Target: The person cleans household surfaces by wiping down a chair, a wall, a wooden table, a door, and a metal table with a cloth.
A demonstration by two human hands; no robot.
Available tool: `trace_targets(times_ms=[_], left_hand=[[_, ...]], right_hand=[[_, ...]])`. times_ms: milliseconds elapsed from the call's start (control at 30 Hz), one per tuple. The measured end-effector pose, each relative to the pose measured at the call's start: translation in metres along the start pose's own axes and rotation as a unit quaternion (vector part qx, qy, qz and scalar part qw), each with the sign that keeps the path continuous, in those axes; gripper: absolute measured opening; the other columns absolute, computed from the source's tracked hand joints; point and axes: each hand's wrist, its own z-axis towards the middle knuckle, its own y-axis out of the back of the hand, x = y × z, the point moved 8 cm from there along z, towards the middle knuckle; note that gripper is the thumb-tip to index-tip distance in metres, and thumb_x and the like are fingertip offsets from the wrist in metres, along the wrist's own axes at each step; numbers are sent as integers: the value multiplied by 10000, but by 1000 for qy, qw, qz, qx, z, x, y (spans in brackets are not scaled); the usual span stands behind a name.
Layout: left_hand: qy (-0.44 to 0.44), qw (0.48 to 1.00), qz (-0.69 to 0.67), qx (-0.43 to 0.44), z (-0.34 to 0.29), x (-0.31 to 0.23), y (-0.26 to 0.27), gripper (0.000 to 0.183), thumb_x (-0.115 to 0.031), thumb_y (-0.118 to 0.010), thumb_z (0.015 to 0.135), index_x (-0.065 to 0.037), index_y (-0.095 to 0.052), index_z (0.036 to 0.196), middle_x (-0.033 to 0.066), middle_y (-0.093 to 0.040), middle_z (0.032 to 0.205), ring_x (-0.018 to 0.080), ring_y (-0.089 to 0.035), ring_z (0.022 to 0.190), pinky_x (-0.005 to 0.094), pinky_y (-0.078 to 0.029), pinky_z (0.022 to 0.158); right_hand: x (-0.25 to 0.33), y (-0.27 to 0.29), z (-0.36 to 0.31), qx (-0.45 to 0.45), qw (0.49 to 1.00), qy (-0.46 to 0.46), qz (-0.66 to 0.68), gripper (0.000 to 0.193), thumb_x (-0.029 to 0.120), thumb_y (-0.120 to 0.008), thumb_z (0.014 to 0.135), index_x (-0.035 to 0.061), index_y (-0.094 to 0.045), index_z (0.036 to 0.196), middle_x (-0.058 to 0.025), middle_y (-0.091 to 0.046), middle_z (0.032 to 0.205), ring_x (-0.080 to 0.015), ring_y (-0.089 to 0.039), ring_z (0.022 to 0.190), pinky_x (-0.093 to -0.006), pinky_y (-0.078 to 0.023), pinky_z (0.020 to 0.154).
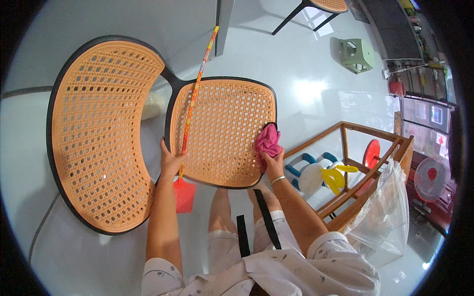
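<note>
A chair with a black frame and a tan woven-cane seat point(224, 130) and curved cane backrest point(101, 133) stands in front of me. At the seat's left edge, my left hand point(171, 159) is closed, its thumb across the lower handle of a fly swatter point(192, 106). The swatter's patterned red and yellow stick slants over the seat, and its red head hangs below the hand. My right hand point(272, 160) grips a bunched pink cloth point(268, 142) against the seat's right rim. Some fingers of both hands are hidden.
On the right stands a wooden frame point(340, 126) beside white, blue and yellow balloon-like shapes point(312, 178). Clear plastic sheeting point(382, 217) drapes over its near end. Farther off are a green stool point(357, 55), another cane chair point(332, 5) and a fan point(430, 178).
</note>
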Motion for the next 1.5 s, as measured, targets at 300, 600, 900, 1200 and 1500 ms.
trace_targets(times_ms=[300, 600, 900, 1200, 1500], left_hand=[[63, 989, -130, 42, -13, 10, -9, 1165, -95, -878, 666, 19, -79, 1506, 204, -537, 1300, 256, -584, 1132, 345, -509, 928], [-64, 997, -7, 31, 7, -55, -52, 899, 28, -753, 770, -17, -222, 1493, 168, -592, 1229, 237, -637, 997, 313, -554, 783], [-162, 961, 211, 82, 20, -177, -133, 750, -271, -671, 875, -133, -273, 1496, 250, -619, 1209, 417, -615, 1073, 470, -494, 885], [-225, 934, 256, 108, 90, -262, -218, 737, -359, -640, 894, -129, -265, 1485, 251, -642, 1164, 424, -622, 1065, 484, -494, 880], [-385, 878, 279, -57, 47, -302, -262, 757, -170, -705, 832, -14, -299, 1452, 266, -473, 1305, 414, -460, 1243, 465, -401, 1038]], right_hand=[[-10, -23, 2, 125, 912, -267, 286, 368, 84, -703, 835, 50, -607, 1188, -37, -674, 1080, -172, -633, 994, -308, -499, 882], [-59, 18, 27, -35, 812, -311, 492, 556, 467, -464, 974, 66, -504, 1358, -95, -589, 1318, -268, -567, 1187, -381, -446, 1024], [-80, 79, 26, -127, 780, -257, 557, 567, 477, -332, 1014, 92, -479, 1402, -61, -558, 1380, -246, -533, 1252, -379, -417, 1065], [-52, 136, 144, -163, 843, -149, 491, 495, 435, -422, 998, 80, -534, 1325, -69, -608, 1303, -246, -576, 1188, -362, -441, 1027], [27, 157, 184, -181, 958, 68, -214, 523, 133, -640, 834, 14, -501, 1324, -273, -374, 1455, -467, -370, 1316, -473, -310, 1112]])
